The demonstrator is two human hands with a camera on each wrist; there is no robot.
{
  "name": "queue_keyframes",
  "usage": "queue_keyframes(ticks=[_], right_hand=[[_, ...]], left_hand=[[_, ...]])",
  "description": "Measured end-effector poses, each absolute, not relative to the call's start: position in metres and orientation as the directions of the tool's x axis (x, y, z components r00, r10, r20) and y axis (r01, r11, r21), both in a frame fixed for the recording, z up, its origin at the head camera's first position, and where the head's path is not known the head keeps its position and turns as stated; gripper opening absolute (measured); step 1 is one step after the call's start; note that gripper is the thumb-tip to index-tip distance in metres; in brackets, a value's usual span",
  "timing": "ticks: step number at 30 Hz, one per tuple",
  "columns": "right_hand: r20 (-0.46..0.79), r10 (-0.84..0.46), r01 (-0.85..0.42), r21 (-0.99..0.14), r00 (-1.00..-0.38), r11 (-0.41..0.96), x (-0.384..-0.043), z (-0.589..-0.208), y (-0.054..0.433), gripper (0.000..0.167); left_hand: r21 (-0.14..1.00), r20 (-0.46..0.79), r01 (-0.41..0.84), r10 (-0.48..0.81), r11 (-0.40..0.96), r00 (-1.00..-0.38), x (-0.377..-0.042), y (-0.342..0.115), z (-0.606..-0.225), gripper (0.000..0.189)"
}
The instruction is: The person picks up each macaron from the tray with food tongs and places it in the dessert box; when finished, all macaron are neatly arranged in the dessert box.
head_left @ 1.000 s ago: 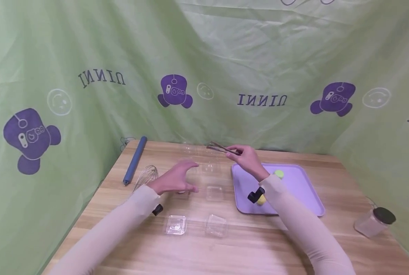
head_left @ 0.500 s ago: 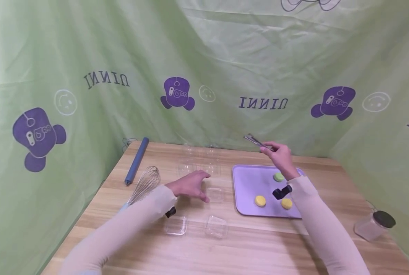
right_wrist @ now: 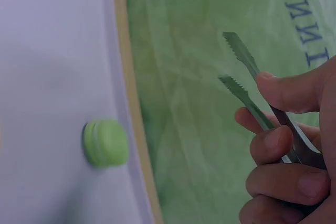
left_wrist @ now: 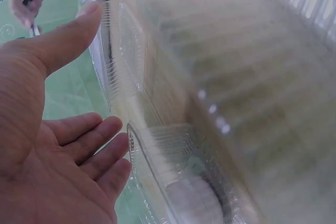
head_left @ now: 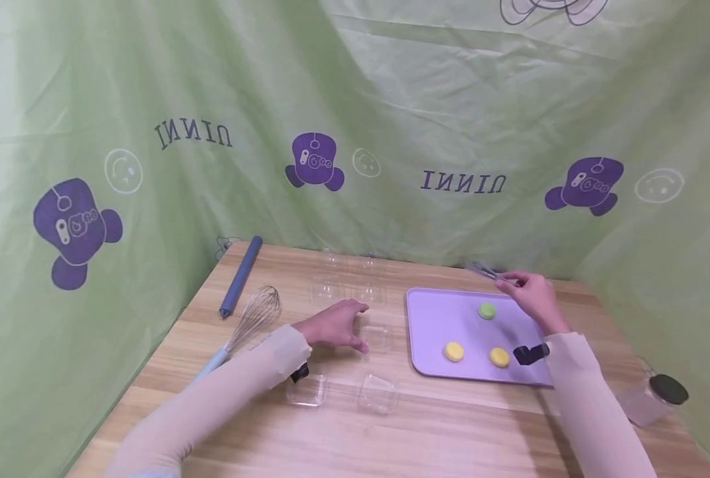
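Observation:
My right hand (head_left: 531, 300) holds metal tongs (right_wrist: 252, 93) above the far right side of the lavender tray (head_left: 435, 332). The tongs' serrated tips stand apart with nothing between them. On that tray lie a green macaron (head_left: 487, 311) and two yellow macarons, one left (head_left: 454, 352) and one right (head_left: 499, 357). My left hand (head_left: 334, 323), thumb and fingers spread, holds nothing beside a clear plastic box (head_left: 375, 338). In the left wrist view a pale round thing (left_wrist: 194, 200) sits in a clear box (left_wrist: 181, 135) near the fingertips; its kind is unclear.
More clear boxes stand in front, left (head_left: 307, 390) and right (head_left: 377, 393), with clear plastic pieces (head_left: 328, 289) farther back. A whisk (head_left: 256, 315) and a blue rolling pin (head_left: 241, 277) lie left. A dark-lidded jar (head_left: 653, 398) stands right.
My right hand has carried the tongs rightward from above the clear plastic pieces to above the tray. My left hand has shifted right, then stayed nearly still.

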State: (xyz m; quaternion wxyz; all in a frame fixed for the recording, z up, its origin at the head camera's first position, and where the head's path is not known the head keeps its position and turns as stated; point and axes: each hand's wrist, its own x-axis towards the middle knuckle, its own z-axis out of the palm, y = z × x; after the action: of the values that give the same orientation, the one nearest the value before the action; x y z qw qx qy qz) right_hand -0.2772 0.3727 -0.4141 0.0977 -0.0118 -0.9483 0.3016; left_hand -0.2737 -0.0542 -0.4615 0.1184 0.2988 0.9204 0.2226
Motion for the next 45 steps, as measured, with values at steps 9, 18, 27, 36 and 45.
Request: queue_keyframes(ticks=[9,18,27,36,45], right_hand=[[0.029,0.03,0.011,-0.517,-0.999,0.856,-0.258,-0.433,0.406,0.06],[0.025,-0.041,-0.048,-0.471,-0.999,0.881,-0.248,-0.444,0.416,0.049],[-0.006,-0.036,-0.029,-0.464,-0.999,0.885,-0.244,-0.456,0.418,0.045],[0.002,0.004,0.003,-0.432,-1.0,0.902,-0.244,-0.463,0.413,0.042],[0.017,0.021,0.012,-0.435,-1.0,0.9,-0.243,-0.463,0.41,0.04]], left_hand=[[0.488,-0.107,0.477,0.593,0.731,-0.798,-0.274,-0.052,-0.465,0.092],[0.469,-0.11,0.477,0.585,0.743,-0.803,-0.273,-0.053,-0.466,0.089],[0.48,-0.099,0.47,0.578,0.74,-0.81,-0.271,-0.051,-0.467,0.085],[0.501,-0.093,0.461,0.575,0.732,-0.813,-0.27,-0.052,-0.467,0.084],[0.485,-0.08,0.473,0.576,0.735,-0.813,-0.272,-0.051,-0.468,0.085]])
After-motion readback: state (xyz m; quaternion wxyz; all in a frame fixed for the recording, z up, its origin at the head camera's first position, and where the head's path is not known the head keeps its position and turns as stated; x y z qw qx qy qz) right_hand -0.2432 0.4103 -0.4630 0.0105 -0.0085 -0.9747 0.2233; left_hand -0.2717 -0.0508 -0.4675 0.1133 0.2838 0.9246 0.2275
